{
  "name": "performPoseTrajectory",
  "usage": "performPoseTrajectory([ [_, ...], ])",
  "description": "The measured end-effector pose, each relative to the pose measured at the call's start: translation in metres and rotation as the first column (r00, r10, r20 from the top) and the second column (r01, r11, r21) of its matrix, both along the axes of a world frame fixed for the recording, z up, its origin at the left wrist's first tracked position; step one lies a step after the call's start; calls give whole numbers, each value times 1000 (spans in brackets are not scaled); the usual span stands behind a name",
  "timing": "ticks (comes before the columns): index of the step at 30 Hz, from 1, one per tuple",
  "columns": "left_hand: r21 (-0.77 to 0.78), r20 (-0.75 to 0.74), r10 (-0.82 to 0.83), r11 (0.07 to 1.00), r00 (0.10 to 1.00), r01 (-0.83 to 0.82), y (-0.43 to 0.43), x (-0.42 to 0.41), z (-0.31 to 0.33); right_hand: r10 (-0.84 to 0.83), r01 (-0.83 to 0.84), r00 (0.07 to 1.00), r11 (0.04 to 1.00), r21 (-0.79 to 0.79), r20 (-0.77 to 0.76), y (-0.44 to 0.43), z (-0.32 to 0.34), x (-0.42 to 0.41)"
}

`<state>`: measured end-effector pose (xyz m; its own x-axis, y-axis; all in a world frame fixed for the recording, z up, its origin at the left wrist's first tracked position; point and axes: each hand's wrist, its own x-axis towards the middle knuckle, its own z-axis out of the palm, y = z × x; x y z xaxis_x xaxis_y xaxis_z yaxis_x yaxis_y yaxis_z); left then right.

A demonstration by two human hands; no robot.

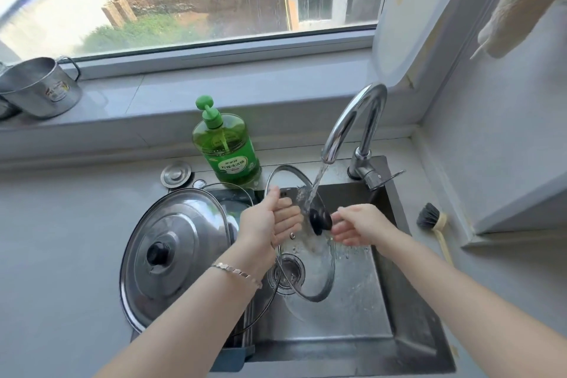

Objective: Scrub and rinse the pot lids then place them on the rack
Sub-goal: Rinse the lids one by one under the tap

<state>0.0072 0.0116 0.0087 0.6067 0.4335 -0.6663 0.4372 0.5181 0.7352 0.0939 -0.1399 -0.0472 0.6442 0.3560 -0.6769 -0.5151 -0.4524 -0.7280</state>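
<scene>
Grey counter (61, 224) under a window, steel sink (368, 310) set into it. Far left on the sill, a dented metal cup (40, 87). On the drying rack (242, 344) at the sink's left edge a domed steel lid (181, 242) with a black knob leans, brushed and dull-shiny; behind it the rim of another glass lid (227, 186) shows. Green soap bottle (228, 150) stands behind the rack. Left hand (270, 218) closed on the rim of the glass lid (306, 270), held tilted on edge over the drain, thumb up over the rim, fingers seen through the glass. Clear glass, thin metal band, black round knob (320, 219). Water from the curved chrome tap (352, 123) strikes the lid just above the knob and runs down its face. Right hand (359, 225) open, fingers loosely spread, just beside the knob; whether it touches the glass I cannot tell. Step judged: rinsing, near its end for this lid. Next calls for turning the lid to flush the far face, then carrying it left to a free rack slot; wet glass will be slippery. Far right, a wooden-handled dish brush (434, 224) lies on the counter.
</scene>
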Motion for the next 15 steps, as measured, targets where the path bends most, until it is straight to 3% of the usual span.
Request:
performPoseTrajectory([
  [3,44,-53,-125,991,991,128,-13,18,2,-62,68,997,987,-148,41,-28,-20,18],
  [8,223,-98,-253,937,962,269,-29,46,11,-173,230,955,945,-233,241,-54,-30,46],
  [10,257,-97,-288,918,953,304,-30,49,12,-246,300,933,935,-188,262,-54,-27,59],
  [15,284,-134,-318,895,938,344,-21,38,8,-521,524,843,852,16,139,-40,-29,87],
])
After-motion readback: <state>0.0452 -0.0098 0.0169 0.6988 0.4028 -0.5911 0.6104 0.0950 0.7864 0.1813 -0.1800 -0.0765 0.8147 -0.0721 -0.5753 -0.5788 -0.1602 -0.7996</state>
